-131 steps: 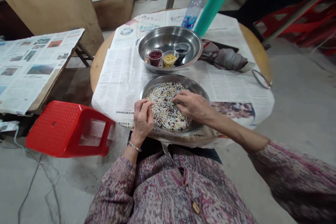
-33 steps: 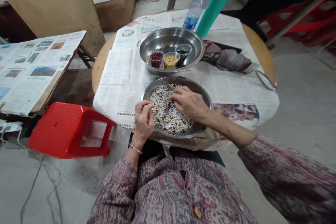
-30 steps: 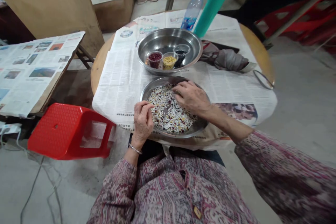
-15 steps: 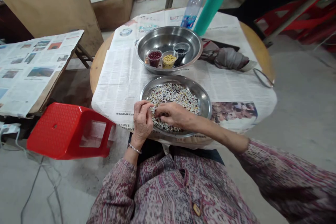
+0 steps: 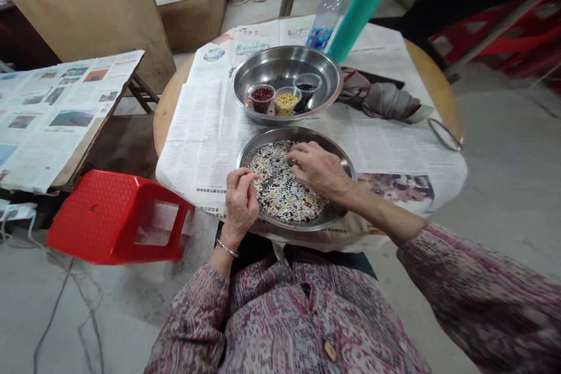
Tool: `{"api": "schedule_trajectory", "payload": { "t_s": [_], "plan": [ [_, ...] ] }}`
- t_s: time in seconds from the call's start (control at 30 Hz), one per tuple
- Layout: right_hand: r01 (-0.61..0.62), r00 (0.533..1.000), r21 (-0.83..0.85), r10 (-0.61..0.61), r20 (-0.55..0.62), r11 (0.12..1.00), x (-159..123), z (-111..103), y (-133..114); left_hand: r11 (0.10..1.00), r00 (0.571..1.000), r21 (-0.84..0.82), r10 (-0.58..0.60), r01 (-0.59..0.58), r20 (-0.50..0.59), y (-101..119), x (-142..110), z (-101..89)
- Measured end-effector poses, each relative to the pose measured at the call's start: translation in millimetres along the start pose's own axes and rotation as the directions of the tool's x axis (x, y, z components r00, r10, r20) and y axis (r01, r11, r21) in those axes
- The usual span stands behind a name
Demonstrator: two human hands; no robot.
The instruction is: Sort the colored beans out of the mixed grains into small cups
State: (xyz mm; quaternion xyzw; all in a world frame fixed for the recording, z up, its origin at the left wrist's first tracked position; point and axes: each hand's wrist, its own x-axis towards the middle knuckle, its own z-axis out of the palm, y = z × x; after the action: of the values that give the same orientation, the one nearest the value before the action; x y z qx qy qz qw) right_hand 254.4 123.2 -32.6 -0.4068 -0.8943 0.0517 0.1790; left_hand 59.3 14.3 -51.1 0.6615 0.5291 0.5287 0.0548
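on the newspaper-covered table (image 5: 436, 79), mixed grains (image 5: 287, 193) lie in the metal tray (image 5: 333, 143) at its near edge, right hand (image 5: 318, 170) half-curled over them, left hand (image 5: 241, 198) bunched nearly closed at the tray's left side, can't tell if either holds any.

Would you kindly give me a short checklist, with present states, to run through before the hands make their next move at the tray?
1. Left hand at the left rim of the tray: ok.
2. Right hand over the grain mix, clear of the basin: ok.
3. Grain mix all one colour: not ok; white, yellow, dark red and black pieces lie together.
4. Red cup, yellow cup and dark cup inside the basin: ok.
5. Small pieces pinched in either hand: cannot tell; too small and partly hidden.
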Motion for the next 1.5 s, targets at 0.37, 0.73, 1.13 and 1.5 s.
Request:
{"api": "schedule_trajectory", "payload": {
  "t_s": [0.37,0.73,1.13,1.5],
  "plan": [
    [0.197,0.976,0.191,-0.210,0.052,0.962,33,22,-34,1.000,1.000,0.004,-0.006,0.006,-0.012,-1,-1,0.4],
    [0.338,0.872,0.335,-0.426,0.240,0.880,-48,-40,-23,1.000,1.000,0.027,-0.016,0.016,-0.001,0,-2,0.4],
    [0.206,0.950,0.186,-0.241,0.196,0.961,-22,-15,-21,0.999,1.000,0.043,-0.014,0.013,0.005,0,-1,-0.6],
    [-0.174,0.985,0.069,0.174,0.007,0.982,-10,1,0,1.000,1.000,0.014,0.002,-0.002,-0.015,-1,0,-0.1]
  ]
}}
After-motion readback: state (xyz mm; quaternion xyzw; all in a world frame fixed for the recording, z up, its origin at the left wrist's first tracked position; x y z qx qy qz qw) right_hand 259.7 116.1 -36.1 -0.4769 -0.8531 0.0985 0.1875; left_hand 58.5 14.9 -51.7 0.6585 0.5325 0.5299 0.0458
